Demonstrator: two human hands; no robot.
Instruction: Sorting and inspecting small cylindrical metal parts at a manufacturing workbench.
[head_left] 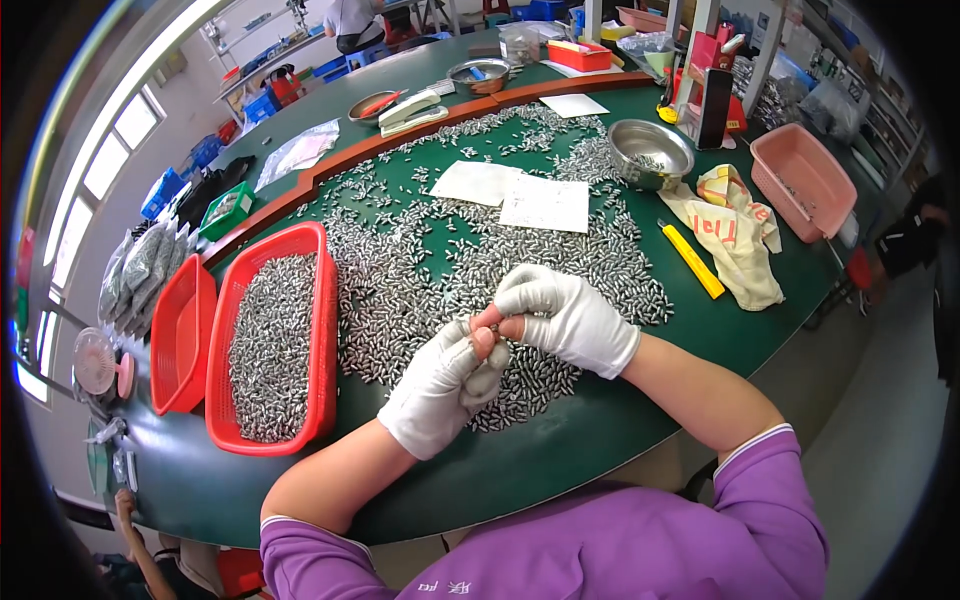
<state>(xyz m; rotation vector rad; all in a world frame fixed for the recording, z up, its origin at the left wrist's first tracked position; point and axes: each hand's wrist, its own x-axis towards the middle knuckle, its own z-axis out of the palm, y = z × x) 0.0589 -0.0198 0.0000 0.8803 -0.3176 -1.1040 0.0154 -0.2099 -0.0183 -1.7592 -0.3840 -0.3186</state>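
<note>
In white gloves with bare fingertips, my left hand (440, 383) and my right hand (566, 318) meet above the table. The thumb and forefinger of each are pinched together around a small metal part (494, 327), mostly hidden by the fingertips. Beneath and beyond them spreads a wide layer of small, silvery, bullet-shaped metal parts (400, 300). Left of my left hand stands a red plastic basket (325, 350) filled with similar parts. Two white paper sheets (545, 204) lie on top of the spread, past my hands.
An empty red basket (183, 335) leans beside the full one. To the right lie a yellow cutter knife (692, 260) and a cream cloth (745, 255). Farther off are a steel bowl (650, 150), a pink basket (805, 180) and a phone (714, 108). A wooden strip (310, 180) edges the green table.
</note>
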